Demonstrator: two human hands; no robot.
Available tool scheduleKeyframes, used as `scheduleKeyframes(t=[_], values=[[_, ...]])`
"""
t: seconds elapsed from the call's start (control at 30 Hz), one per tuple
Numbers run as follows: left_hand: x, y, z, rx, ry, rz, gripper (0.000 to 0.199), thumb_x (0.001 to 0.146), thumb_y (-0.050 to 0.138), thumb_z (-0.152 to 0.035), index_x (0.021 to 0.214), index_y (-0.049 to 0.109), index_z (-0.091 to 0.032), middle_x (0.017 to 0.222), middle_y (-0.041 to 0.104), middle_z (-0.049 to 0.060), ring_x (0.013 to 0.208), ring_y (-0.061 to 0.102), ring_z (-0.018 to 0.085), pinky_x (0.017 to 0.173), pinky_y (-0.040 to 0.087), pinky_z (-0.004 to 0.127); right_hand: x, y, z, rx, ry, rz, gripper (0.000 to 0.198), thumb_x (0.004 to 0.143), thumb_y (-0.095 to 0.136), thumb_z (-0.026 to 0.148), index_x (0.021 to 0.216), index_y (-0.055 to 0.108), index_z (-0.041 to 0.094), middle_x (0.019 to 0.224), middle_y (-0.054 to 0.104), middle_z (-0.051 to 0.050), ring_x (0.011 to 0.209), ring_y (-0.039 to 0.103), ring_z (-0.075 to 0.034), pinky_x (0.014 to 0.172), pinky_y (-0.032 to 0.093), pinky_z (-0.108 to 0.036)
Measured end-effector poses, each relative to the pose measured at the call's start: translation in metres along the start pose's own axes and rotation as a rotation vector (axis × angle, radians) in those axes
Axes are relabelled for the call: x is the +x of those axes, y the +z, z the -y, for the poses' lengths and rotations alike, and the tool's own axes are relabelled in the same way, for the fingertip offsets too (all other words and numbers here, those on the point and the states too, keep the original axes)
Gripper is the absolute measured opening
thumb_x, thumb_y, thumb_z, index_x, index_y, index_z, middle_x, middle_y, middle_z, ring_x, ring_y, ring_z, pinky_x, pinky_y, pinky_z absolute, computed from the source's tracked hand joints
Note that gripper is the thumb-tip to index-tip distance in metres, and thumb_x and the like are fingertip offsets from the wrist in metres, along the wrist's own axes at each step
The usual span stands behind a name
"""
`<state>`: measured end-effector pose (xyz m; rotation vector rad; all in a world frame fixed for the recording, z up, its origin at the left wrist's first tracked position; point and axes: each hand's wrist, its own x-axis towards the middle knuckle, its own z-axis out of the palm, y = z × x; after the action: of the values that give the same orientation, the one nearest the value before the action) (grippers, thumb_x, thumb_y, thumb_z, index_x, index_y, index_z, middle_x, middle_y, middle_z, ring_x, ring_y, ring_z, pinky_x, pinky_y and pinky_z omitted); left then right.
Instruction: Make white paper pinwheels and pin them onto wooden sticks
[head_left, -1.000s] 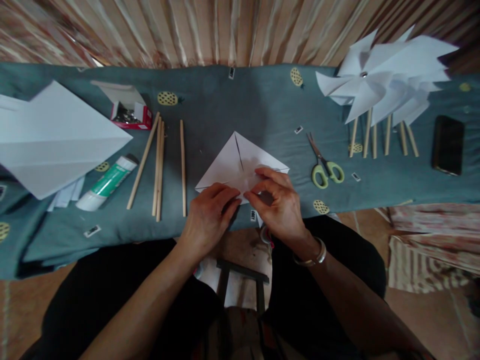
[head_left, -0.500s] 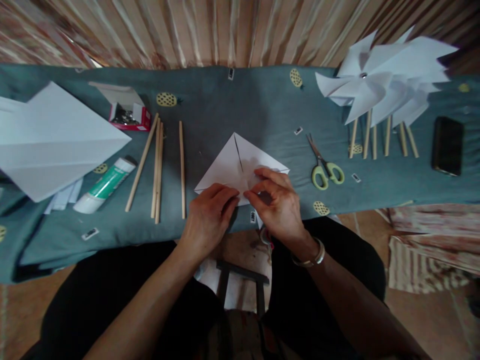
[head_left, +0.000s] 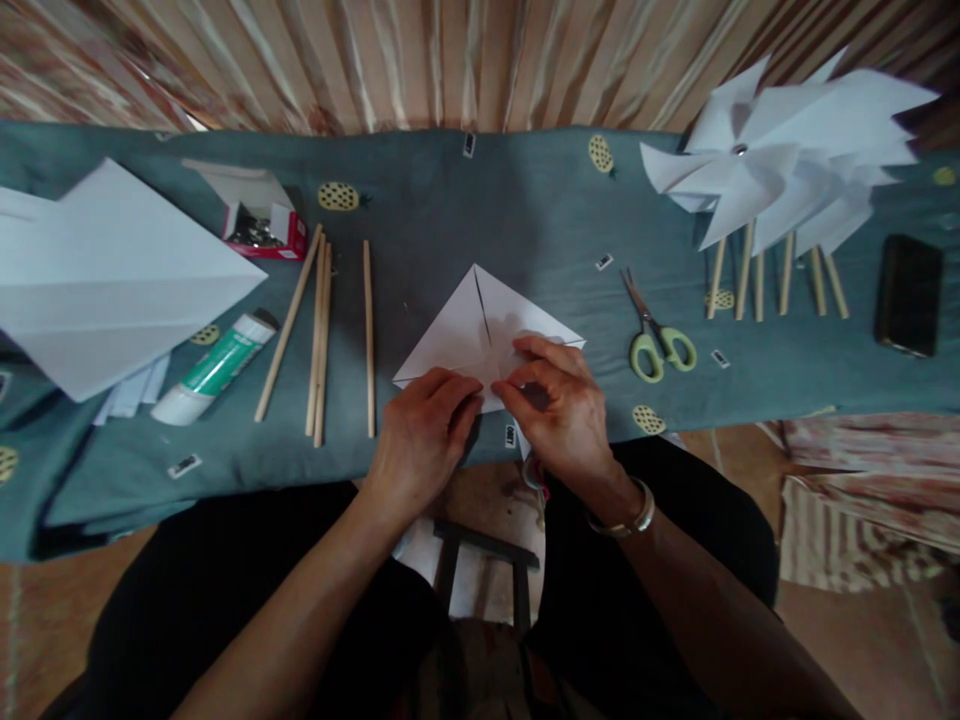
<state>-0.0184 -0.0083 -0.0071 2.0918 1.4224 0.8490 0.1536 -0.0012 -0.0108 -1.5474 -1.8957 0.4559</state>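
A square sheet of white paper [head_left: 450, 325] lies turned cornerwise at the table's front edge, with slits running in from its corners towards the middle. My left hand [head_left: 427, 425] pinches the paper near its front part, thumb against fingers. Just to the right, my right hand [head_left: 559, 405] also has thumb and forefinger closed on the sheet, its other fingers bent over the right half. The fingertips of both hands almost meet, and they hide the front corner. Right of the sheet lie scissors [head_left: 651, 335] with green handles, blades apart.
Wooden sticks [head_left: 289, 320] and a glue stick [head_left: 217, 370] lie left, near an open box of metal pins [head_left: 266, 230] and larger white paper [head_left: 112, 280]. Several paper pinwheels [head_left: 780, 160] on sticks and a black phone [head_left: 909, 295] occupy the right side.
The whole view has shifted slightly, so everything on the table appears a little further right. Both hands keep the same hold on the paper.
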Motion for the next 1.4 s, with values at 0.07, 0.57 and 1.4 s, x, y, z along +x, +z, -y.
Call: scheduleKeyframes(t=[0.07,0.57,1.4], values=[[0.000,0.000,0.000,0.005,-0.010,-0.001,0.012,0.094,0.055,-0.019,0.094,0.067,-0.016,0.087,0.070,0.004,0.079,0.067,0.015,0.074,0.055,0.028,0.000,0.000,0.000,-0.003,-0.006,-0.002,0.009,0.083,0.072,0.025,0.076,0.067,0.022,0.117,0.071,-0.007,0.114,0.062,-0.025,0.101,0.050,-0.045],[-0.001,0.002,0.002,0.035,-0.002,0.003,0.013,0.094,0.054,-0.019,0.094,0.067,-0.016,0.089,0.070,0.005,0.079,0.068,0.016,0.073,0.056,0.028,-0.001,0.002,0.002,-0.153,-0.219,-0.015,0.017,0.093,0.057,0.021,0.104,0.069,0.017,0.131,0.061,-0.014,0.121,0.055,-0.027,0.105,0.047,-0.046],[-0.002,-0.004,0.003,0.129,0.047,0.124,0.012,0.089,0.061,-0.022,0.096,0.067,-0.015,0.099,0.064,0.010,0.091,0.064,0.024,0.082,0.057,0.040,0.016,-0.019,-0.007,-0.097,-0.141,0.095,0.042,0.087,0.042,0.009,0.119,0.064,0.024,0.139,0.058,-0.007,0.130,0.051,-0.024,0.110,0.044,-0.047]])
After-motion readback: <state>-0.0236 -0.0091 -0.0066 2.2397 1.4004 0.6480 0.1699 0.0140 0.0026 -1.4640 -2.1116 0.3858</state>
